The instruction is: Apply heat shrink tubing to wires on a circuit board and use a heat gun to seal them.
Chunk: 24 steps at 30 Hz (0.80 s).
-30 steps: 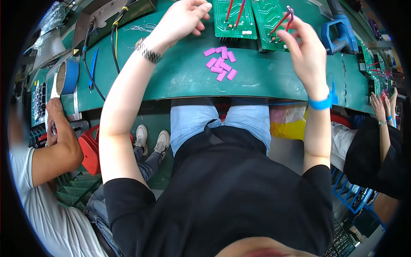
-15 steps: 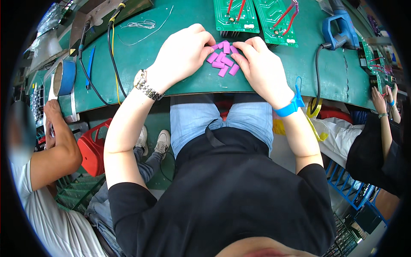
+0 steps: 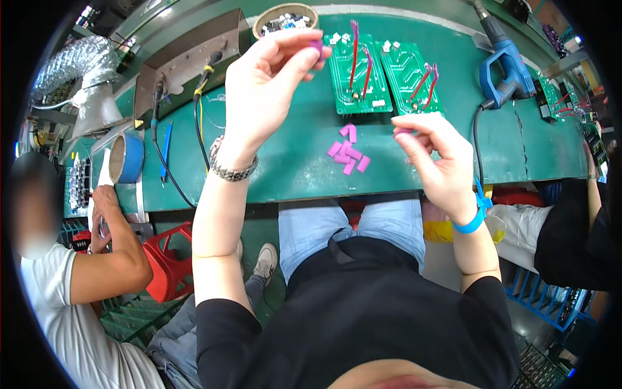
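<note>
My left hand [image 3: 269,84] is raised near the left circuit board, pinching a short purple sleeve [image 3: 317,48] between thumb and fingers. Lower and to the right, my right hand [image 3: 444,155] grips another purple sleeve [image 3: 403,132], partly hidden by the fingertips. Between the hands, a loose pile of purple sleeves [image 3: 347,153] lies on the green bench mat [image 3: 285,175]. Behind the pile lie two green circuit boards, the left board [image 3: 343,71] and the right board [image 3: 398,68], each with red wires standing up from it. Purple tips show on some wires.
A round tub [image 3: 285,21] of small parts stands behind my left hand. Soldering irons [image 3: 207,71] rest by a brown metal tray [image 3: 184,58]. A blue tape roll [image 3: 127,157] sits left; a blue heat gun [image 3: 502,71] lies right. Co-workers sit on both sides.
Both hands have left the purple pile, each with a sleeve. My left hand has risen toward the left board; my right has moved right. The view has shifted, showing more of the bench's far side.
</note>
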Available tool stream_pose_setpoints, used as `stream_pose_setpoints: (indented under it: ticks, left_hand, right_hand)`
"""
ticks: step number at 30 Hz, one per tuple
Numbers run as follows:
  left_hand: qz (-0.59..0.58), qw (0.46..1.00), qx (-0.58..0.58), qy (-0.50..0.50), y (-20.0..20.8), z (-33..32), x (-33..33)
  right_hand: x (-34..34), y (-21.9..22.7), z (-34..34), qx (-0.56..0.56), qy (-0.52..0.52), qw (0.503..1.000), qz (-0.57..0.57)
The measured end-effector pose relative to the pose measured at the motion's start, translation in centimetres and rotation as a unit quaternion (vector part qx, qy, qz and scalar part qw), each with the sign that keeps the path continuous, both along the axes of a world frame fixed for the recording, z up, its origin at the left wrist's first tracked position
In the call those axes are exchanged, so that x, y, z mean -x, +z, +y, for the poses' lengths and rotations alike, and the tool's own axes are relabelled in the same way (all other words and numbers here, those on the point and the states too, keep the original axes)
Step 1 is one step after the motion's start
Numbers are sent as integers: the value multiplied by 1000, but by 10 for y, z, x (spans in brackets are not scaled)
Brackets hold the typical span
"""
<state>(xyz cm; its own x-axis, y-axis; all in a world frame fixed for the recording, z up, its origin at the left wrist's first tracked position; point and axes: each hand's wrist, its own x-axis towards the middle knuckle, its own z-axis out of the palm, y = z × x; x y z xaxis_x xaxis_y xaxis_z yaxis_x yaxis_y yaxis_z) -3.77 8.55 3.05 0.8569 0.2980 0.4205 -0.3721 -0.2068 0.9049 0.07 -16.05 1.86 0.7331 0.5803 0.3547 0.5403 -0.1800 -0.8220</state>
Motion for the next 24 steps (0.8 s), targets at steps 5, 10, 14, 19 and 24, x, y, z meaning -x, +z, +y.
stream_pose_setpoints:
  ticks: [5,10,14,19,24]
  left_hand:
    - [-83,996,-19,-16,18,-1,-38]
    - [-83,991,63,-79,15,-2,-55]
    - [-113,987,43,-103,18,-3,-54]
    - [-116,986,30,-117,19,0,-52]
    - [-139,980,19,-145,15,5,-56]
  right_hand:
    - [-8,12,13,-84,-4,995,49]
    - [-7,22,30,-66,9,996,-58]
    - [-10,16,32,-69,8,996,-62]
    - [-12,15,31,-53,3,996,-66]
    - [-13,12,33,-53,1,997,-60]
